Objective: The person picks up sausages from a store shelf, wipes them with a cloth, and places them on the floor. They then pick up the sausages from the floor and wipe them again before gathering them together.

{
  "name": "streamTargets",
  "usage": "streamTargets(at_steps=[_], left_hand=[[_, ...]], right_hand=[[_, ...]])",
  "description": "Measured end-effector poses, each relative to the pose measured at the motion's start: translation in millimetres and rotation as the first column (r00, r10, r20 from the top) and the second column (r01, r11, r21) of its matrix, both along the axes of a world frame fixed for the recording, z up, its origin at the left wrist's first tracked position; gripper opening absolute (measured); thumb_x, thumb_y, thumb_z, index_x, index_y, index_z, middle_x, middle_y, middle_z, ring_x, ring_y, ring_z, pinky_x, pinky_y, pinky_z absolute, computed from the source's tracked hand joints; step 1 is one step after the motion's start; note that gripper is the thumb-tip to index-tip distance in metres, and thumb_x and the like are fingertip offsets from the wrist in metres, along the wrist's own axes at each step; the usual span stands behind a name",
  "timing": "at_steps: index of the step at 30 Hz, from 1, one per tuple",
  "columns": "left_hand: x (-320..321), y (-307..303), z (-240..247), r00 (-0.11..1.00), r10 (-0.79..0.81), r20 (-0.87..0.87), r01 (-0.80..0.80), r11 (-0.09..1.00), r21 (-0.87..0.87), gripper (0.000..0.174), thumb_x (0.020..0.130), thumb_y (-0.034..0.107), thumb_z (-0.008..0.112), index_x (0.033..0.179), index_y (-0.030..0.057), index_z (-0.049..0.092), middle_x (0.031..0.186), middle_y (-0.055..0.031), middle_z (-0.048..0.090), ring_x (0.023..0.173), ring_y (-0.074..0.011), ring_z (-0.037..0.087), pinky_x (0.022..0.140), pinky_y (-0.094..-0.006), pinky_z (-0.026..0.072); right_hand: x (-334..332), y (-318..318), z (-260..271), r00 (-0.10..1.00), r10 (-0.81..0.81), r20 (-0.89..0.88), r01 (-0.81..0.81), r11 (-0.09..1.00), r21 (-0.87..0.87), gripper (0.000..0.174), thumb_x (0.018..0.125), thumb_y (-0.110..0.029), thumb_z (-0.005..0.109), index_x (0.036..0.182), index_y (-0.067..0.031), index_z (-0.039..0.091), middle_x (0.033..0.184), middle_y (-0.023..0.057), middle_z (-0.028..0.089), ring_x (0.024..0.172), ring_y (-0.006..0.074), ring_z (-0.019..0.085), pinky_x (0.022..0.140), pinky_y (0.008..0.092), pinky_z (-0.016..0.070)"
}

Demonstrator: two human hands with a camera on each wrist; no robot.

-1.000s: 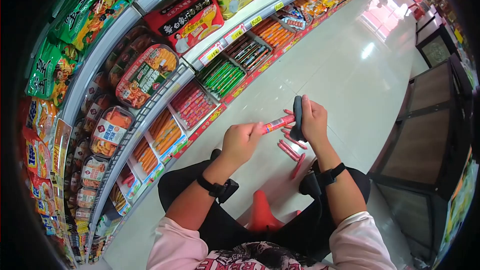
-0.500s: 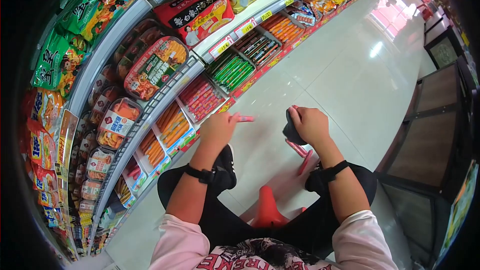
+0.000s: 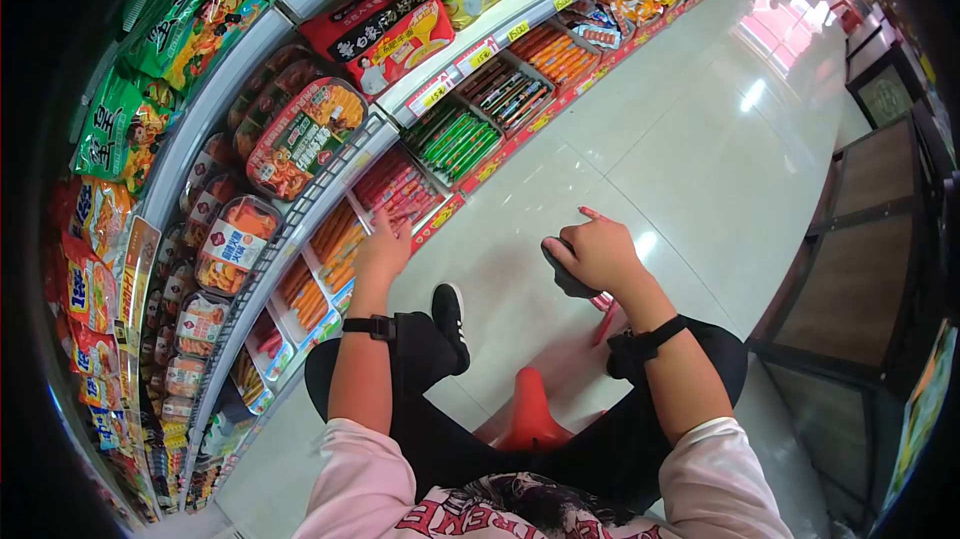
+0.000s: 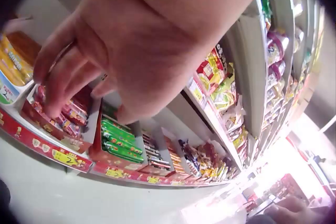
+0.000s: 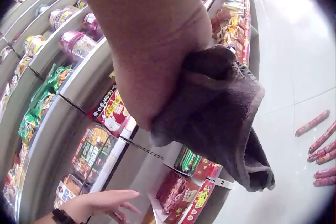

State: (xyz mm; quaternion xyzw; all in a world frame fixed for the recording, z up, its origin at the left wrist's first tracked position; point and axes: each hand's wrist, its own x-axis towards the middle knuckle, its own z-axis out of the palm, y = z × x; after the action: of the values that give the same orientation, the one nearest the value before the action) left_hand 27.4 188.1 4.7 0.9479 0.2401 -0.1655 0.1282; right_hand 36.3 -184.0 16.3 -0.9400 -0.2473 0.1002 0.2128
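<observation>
Over the box of red-wrapped sausages [image 3: 408, 187] on the bottom shelf is my left hand [image 3: 383, 251], its fingers spread and reaching in. In the left wrist view those fingers [image 4: 68, 74] hang loosely across the sausages [image 4: 72, 121], pinching none of them. Out over the floor, my right hand [image 3: 603, 254] grips a dark grey cloth [image 3: 568, 269]. The cloth [image 5: 215, 113] droops in folds from that hand in the right wrist view. Several red sausages [image 5: 312, 123] lie on the floor tiles near it; in the head view the right hand and cloth hide most of them.
Beside the box stand green-wrapped sticks [image 3: 455, 144] and orange sausages [image 3: 337, 244] in their own boxes. A wire-fronted shelf [image 3: 340, 151] with packaged meals overhangs them. A red stool [image 3: 530, 414] is between my legs, and dark cabinets [image 3: 860, 249] line the right side.
My left hand has carried a red sausage from beside the cloth over to the shelf box and let it go there. My right hand has shifted slightly left, still gripping the cloth.
</observation>
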Motion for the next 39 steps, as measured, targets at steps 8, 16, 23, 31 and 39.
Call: streamTargets(at_steps=[8, 16, 23, 31, 39], left_hand=[[-10.7, -24.6, -45.5, 0.845, -0.422, -0.329, 0.399, 0.906, -0.138, 0.067, 0.104, 0.057, 0.052, 0.152, 0.0098, 0.052, 0.143, -0.0199, 0.065, 0.133, -0.0365, 0.061, 0.109, -0.0495, 0.0500], [-15.0, -38.6, -51.1, 0.804, -0.479, -0.353, 0.474, 0.874, -0.107, 0.061, 0.104, 0.051, 0.054, 0.148, 0.0083, 0.054, 0.139, -0.0214, 0.066, 0.129, -0.0396, 0.063, 0.107, -0.0519, 0.0508], [-31.3, -71.7, -94.5, 0.689, -0.644, -0.334, 0.587, 0.765, -0.264, 0.054, 0.104, 0.047, 0.055, 0.143, 0.0088, 0.058, 0.131, -0.0227, 0.070, 0.125, -0.0414, 0.064, 0.104, -0.0508, 0.0516], [-52.7, -104.4, -170.7, 0.505, -0.757, -0.415, 0.585, 0.653, -0.481, 0.048, 0.103, 0.042, 0.057, 0.139, 0.0099, 0.061, 0.136, -0.0222, 0.067, 0.124, -0.0420, 0.064, 0.104, -0.0500, 0.0515], [-48.4, -174.4, -252.0, 0.367, -0.868, -0.335, 0.881, 0.440, -0.173, 0.040, 0.094, 0.028, 0.067, 0.131, 0.0130, 0.067, 0.155, -0.0177, 0.047, 0.128, -0.0374, 0.060, 0.101, -0.0519, 0.0540]], right_hand=[[-9.2, 4.5, 26.8, 0.984, 0.066, -0.165, -0.093, 0.983, -0.156, 0.051, 0.104, -0.048, 0.051, 0.083, -0.0086, 0.077, 0.072, 0.0141, 0.072, 0.070, 0.0374, 0.071, 0.067, 0.0497, 0.0568], [-48.9, 20.7, 11.2, 0.936, 0.190, -0.296, -0.274, 0.922, -0.274, 0.043, 0.100, -0.045, 0.057, 0.090, -0.0103, 0.080, 0.085, 0.0125, 0.077, 0.081, 0.0352, 0.076, 0.072, 0.0477, 0.0600], [-103.9, 47.9, -27.6, 0.789, 0.271, -0.551, -0.505, 0.798, -0.329, 0.032, 0.098, -0.037, 0.060, 0.105, -0.0156, 0.082, 0.108, 0.0071, 0.080, 0.103, 0.0287, 0.076, 0.084, 0.0427, 0.0571], [-119.8, 57.0, -3.5, 0.755, 0.372, -0.540, -0.579, 0.765, -0.282, 0.018, 0.093, -0.018, 0.070, 0.106, -0.0179, 0.083, 0.110, 0.0004, 0.079, 0.102, 0.0224, 0.075, 0.081, 0.0384, 0.0498], [-120.4, 19.4, 26.3, 0.770, 0.344, -0.538, -0.517, 0.830, -0.209, 0.014, 0.090, -0.021, 0.073, 0.100, -0.0201, 0.083, 0.099, -0.0047, 0.078, 0.096, 0.0196, 0.073, 0.077, 0.0369, 0.0432]])
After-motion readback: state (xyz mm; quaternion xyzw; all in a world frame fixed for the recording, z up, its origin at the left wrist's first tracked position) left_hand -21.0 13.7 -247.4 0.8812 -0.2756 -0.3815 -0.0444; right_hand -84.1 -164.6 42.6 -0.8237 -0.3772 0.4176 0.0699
